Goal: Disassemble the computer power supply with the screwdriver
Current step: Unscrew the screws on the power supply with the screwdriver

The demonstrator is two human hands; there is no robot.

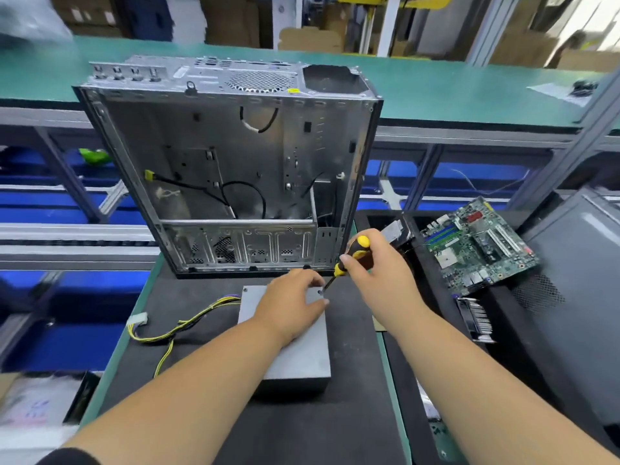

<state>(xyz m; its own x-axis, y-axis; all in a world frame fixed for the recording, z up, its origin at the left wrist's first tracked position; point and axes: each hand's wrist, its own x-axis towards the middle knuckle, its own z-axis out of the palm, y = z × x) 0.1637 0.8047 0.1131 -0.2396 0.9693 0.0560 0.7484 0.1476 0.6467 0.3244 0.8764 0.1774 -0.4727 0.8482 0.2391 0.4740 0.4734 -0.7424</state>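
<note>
Unscrewing the power supply (295, 357) lid: left hand (292, 307) presses flat on it, right hand (375, 266) grips the screwdriver (349, 260) at its far-right corner screw. Next, I judge, keep the tip seated while turning

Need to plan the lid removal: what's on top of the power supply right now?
On the power supply lid, the left hand presses flat while the screwdriver, gripped by the right hand, meets a far-right corner screw. A far-left screw shows; the hand and forearm cover much of the lid.

Left hand (291, 305) flat, right hand (375, 270) gripping
</note>
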